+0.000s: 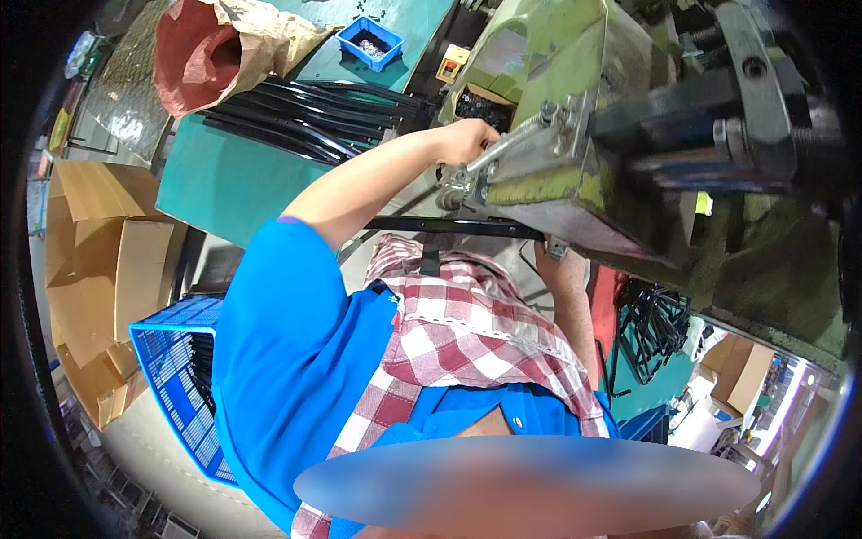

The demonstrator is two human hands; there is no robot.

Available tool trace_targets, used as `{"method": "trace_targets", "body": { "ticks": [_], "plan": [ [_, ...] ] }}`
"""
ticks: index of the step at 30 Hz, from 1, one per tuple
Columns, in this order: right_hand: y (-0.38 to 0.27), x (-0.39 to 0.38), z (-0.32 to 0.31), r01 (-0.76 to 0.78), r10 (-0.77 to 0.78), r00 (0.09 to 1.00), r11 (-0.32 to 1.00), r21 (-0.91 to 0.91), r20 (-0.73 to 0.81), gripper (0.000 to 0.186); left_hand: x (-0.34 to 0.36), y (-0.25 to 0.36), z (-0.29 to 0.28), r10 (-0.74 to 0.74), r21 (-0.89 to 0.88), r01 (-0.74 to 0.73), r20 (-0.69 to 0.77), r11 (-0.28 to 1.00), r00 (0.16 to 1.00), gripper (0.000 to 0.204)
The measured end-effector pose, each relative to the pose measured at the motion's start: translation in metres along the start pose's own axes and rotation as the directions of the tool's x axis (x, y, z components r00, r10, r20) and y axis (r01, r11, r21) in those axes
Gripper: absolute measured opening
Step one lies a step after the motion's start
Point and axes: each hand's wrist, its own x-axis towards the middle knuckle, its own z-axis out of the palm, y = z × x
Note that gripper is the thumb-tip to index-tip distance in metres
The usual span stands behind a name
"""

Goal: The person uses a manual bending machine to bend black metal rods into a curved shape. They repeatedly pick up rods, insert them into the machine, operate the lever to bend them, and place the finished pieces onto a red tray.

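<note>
Black metal bar (453, 225) lies across the green press (575, 108), just under its jaw; the left hand (467, 142) reaches past the lever (512, 144), grip unclear. The right hand is hidden behind the machine, probably steadying the bar. Feeding seems in hand; next calls for seating it squarely.

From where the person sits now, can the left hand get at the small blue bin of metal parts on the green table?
Probably yes. The left hand rests at the green press; the blue bin lies just beyond, with only black rods lying flat between.
</note>
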Motion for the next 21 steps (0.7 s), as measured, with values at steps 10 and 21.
{"method": "trace_targets", "body": {
  "ticks": [10, 21],
  "plan": [
    [0.027, -0.008, 0.006, -0.072, 0.028, 0.966, 0.984, 0.163, 0.257, 0.04, -0.039, 0.018, 0.044, -0.034, -0.031, 0.035, 0.038, 0.999, 0.999, 0.014],
    [-0.029, 0.039, 0.017, 0.099, -0.116, 0.99, 0.975, 0.201, 0.075, 0.044, -0.062, 0.068, 0.041, -0.198, 0.246, 0.172, 0.087, 0.954, 0.976, 0.038]
  ]
}}
